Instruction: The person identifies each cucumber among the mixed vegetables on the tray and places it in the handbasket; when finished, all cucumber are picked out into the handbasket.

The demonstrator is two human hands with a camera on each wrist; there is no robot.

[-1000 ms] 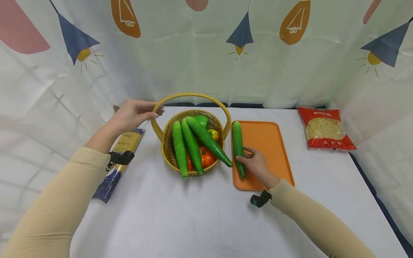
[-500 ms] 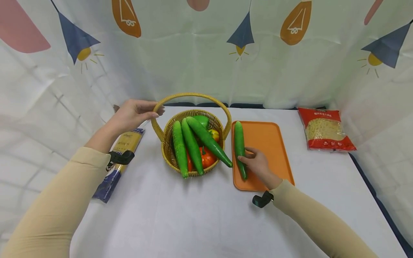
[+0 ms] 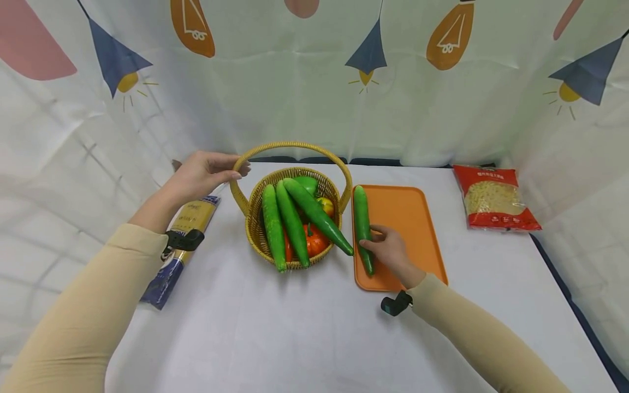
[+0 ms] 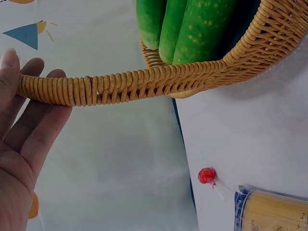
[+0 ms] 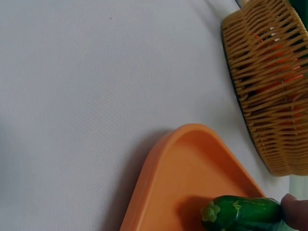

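My left hand [image 3: 208, 172] grips the left side of the arched handle of a wicker basket [image 3: 254, 232]; in the left wrist view the thumb and fingers [image 4: 41, 132] close around the handle [image 4: 115, 89]. Three cucumbers [image 3: 295, 224] lie across the basket's top, over a green pepper [image 3: 308, 183], a yellow pepper [image 3: 326, 206] and a red-orange vegetable [image 3: 316, 240]. My right hand [image 3: 390, 250] pinches another cucumber [image 3: 362, 218] near its lower end, at the left side of an orange tray [image 3: 413, 234]. The right wrist view shows that cucumber's tip [image 5: 240, 211] over the tray, with one fingertip on it.
A blue and yellow pasta packet [image 3: 194, 218] lies under the left forearm. Near it is a red-wrapped lollipop [image 4: 207, 175]. At the far right lies a red bag of pasta [image 3: 495, 197]. A patterned curtain [image 3: 304, 98] hangs behind the white table [image 3: 275, 333].
My right hand and the cucumber shift slightly right, then back left, staying at the tray's left side. The left hand keeps its grip on the basket handle.
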